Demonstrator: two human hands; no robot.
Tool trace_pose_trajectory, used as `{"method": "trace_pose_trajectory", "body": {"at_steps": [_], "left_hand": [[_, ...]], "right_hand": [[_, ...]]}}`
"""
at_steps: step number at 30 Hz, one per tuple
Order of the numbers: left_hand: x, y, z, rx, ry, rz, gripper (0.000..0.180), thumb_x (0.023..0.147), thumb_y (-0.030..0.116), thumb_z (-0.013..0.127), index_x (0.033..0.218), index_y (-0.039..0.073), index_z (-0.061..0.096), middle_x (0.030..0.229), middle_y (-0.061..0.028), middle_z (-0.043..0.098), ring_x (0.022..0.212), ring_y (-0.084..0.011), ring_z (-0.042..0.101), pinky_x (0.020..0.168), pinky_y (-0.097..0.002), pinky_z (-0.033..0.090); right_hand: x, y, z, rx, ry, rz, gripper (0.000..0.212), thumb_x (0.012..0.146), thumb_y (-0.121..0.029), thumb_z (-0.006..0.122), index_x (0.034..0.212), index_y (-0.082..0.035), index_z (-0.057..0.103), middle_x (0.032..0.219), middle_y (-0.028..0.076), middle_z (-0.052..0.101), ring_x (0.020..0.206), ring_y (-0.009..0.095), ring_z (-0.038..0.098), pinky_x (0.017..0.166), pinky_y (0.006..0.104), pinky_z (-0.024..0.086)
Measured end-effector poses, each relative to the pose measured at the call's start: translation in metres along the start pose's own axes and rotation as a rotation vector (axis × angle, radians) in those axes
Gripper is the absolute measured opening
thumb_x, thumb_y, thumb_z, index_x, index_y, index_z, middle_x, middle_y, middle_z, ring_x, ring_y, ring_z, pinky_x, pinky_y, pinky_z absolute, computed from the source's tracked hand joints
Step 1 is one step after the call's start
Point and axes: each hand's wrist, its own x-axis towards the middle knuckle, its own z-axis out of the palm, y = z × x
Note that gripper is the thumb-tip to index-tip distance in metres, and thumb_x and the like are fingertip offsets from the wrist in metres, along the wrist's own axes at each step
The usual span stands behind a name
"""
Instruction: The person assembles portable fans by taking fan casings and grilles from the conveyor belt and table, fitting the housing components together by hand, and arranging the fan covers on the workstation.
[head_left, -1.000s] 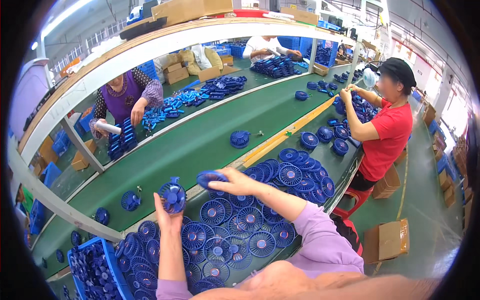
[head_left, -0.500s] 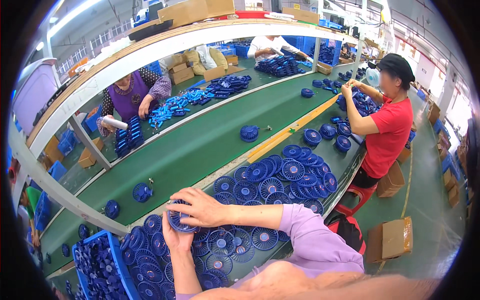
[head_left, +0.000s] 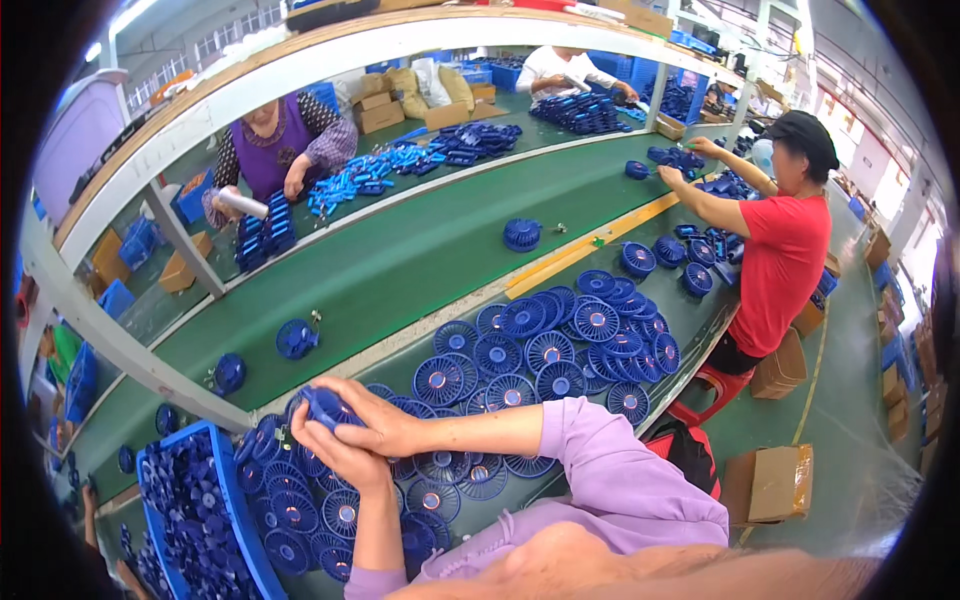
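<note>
A round dark blue fan head (head_left: 330,405) is held between my two hands, above the near left part of the bench. From below, my left hand (head_left: 345,458) cups it with fingers curled round its side. My right hand (head_left: 378,420) grips it from the right and above, the fingers partly hidden behind it. Under and beside my forearms lie many blue fan grilles (head_left: 498,354), spread and overlapping on the bench. Left of my hands stands a blue crate (head_left: 232,500) filled with small dark blue fan blades (head_left: 195,500).
Beyond the bench runs a green conveyor belt (head_left: 420,270) carrying blue fan heads (head_left: 297,339) with small metal parts. A white-edged shelf (head_left: 330,55) crosses overhead. At the right a person in a red shirt (head_left: 790,240) works; a purple-aproned person (head_left: 275,150) sits across. A cardboard box (head_left: 768,484) stands on the floor.
My hands have moved a little left with the fan head, now tilted differently in both hands. My right hand has shifted from over it to its side. The red-shirted person's arms have reached toward the belt.
</note>
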Motion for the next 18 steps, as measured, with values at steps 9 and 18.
{"method": "trace_pose_trajectory", "body": {"at_steps": [9, 18], "left_hand": [[0.06, -0.046, 0.004, 0.314, -0.322, 0.035, 0.029, 0.1, 0.019, 0.044, 0.122, 0.002, 0.045, 0.12, -0.013, 0.049, 0.116, -0.0231, 0.046, 0.102, -0.0348, 0.035], [0.177, -0.124, -0.038, 1.005, -0.412, 0.262, 0.037, 0.087, 0.02, 0.058, 0.119, 0.002, 0.054, 0.118, -0.0216, 0.057, 0.111, -0.0391, 0.052, 0.095, -0.0462, 0.042]], "right_hand": [[0.035, 0.037, -0.051, -0.076, 0.009, 0.164, 0.057, 0.089, -0.028, 0.058, 0.136, -0.002, 0.037, 0.131, 0.018, 0.046, 0.12, 0.027, 0.048, 0.102, 0.037, 0.038], [0.006, 0.113, -0.205, -1.182, 0.262, 0.307, 0.067, 0.077, -0.032, 0.074, 0.132, -0.007, 0.046, 0.131, 0.032, 0.041, 0.121, 0.047, 0.042, 0.097, 0.0505, 0.041]]}}
